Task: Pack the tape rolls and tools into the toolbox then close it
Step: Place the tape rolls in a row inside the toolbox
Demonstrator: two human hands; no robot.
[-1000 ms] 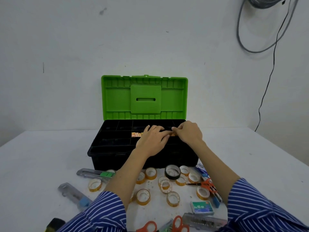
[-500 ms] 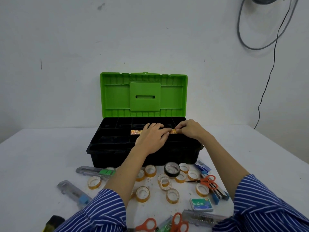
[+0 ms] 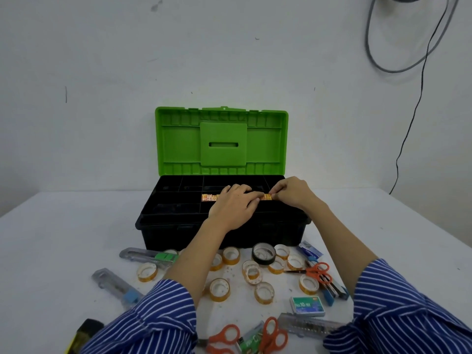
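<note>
Left hand (image 3: 233, 208) laid palm-down over the black tray of the toolbox (image 3: 178, 226), fingers lightly bent and close together, tips resting on a narrow orange patterned strip (image 3: 210, 197) lying along a middle divider. Right hand (image 3: 291, 194) just beside it, thumb and forefinger pinching the right end of the same strip, remaining fingers curled under. Cannot tell what the strip is; print on it too small to read.

Against half a second ago: hands in nearly the same places, right hand drawn slightly rightward so a bit more of the strip shows between the two hands. Compared with one second ago, right fingertips no longer touching the left hand.

Green lid (image 3: 221, 141) standing upright, open. In front of the box, on the white table (image 3: 51, 238): a scatter of small yellowish tape rolls (image 3: 220, 289), one black tape roll (image 3: 263, 253), still unpacked. Orange scissors (image 3: 318, 272) at right, two more pairs (image 3: 274, 335) at the near edge. Grey utility knives (image 3: 116, 284) at left, another (image 3: 306, 324) near the right sleeve. Blue stapler (image 3: 332, 292) beside a green staple box (image 3: 307, 305) reading "No.10-1M".
</note>
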